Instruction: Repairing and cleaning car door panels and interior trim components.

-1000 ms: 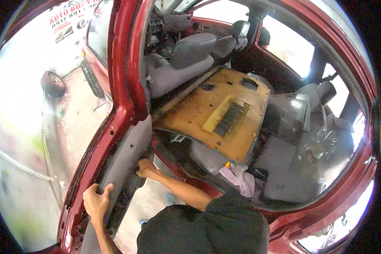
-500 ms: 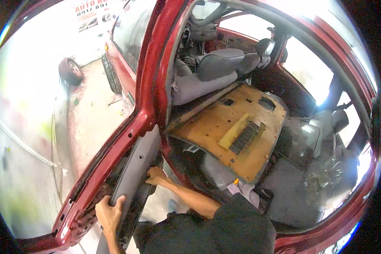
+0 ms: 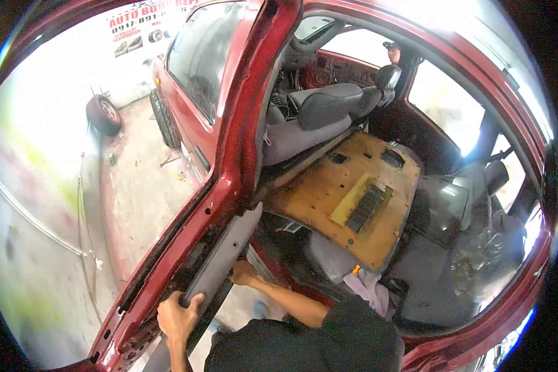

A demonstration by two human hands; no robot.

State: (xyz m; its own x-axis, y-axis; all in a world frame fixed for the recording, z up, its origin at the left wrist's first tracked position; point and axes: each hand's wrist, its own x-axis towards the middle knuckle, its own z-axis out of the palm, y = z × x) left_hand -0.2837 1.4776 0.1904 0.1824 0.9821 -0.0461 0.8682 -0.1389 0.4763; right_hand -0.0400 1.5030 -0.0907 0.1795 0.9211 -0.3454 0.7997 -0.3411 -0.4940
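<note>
A long gray trim panel [image 3: 224, 263] lies aslant between the two hands, running on up past both to a jagged end with a small hole near it. It looks like thin molded plastic: probably light for its length, stiff along its edges yet apt to flex in the middle, smooth enough to slide, and likeliest to crack at that jagged end. The left hand [image 3: 177, 317] grips the near part, thumb on the face; the right hand [image 3: 245, 273] is at the opposite edge, its fingertips too hidden to tell how firmly they close. Holding both long edges, well apart, seems soundest. Just left of the panel runs the red door [image 3: 175, 249]; right of the right hand, inside the car, lies a brown board [image 3: 310, 186].
</note>
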